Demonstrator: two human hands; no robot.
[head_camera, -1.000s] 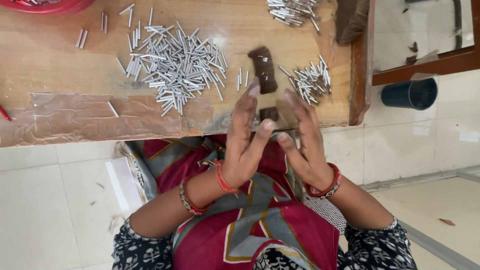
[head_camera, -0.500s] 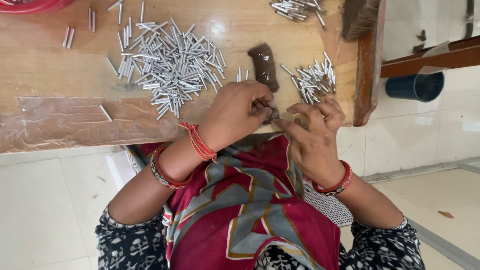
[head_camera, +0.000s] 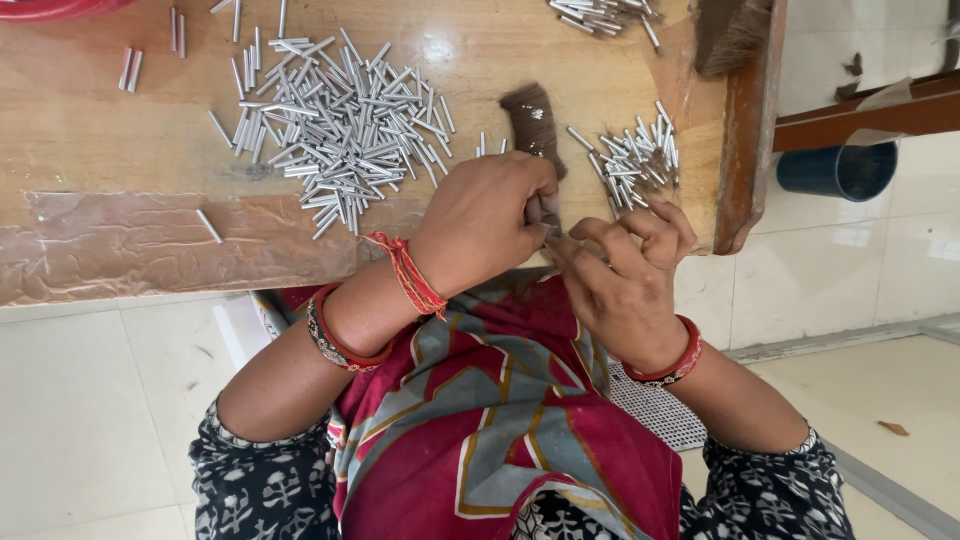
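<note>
Metal pins (head_camera: 335, 130) in three heaps; left hand (head_camera: 487, 222), right hand (head_camera: 625, 275) pinch something hidden.

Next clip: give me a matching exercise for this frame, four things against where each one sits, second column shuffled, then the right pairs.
Things:
1. large pile of metal pins
2. small pile of metal pins
3. dark brown bristle tuft
4. dark blue cylindrical container

Places:
A. on the floor, past the table's right end
B. on the table, just above the left hand
C. spread over the middle of the wooden table
D. near the table's right edge, above the right hand

Pairs: 1-C, 2-D, 3-B, 4-A
</note>
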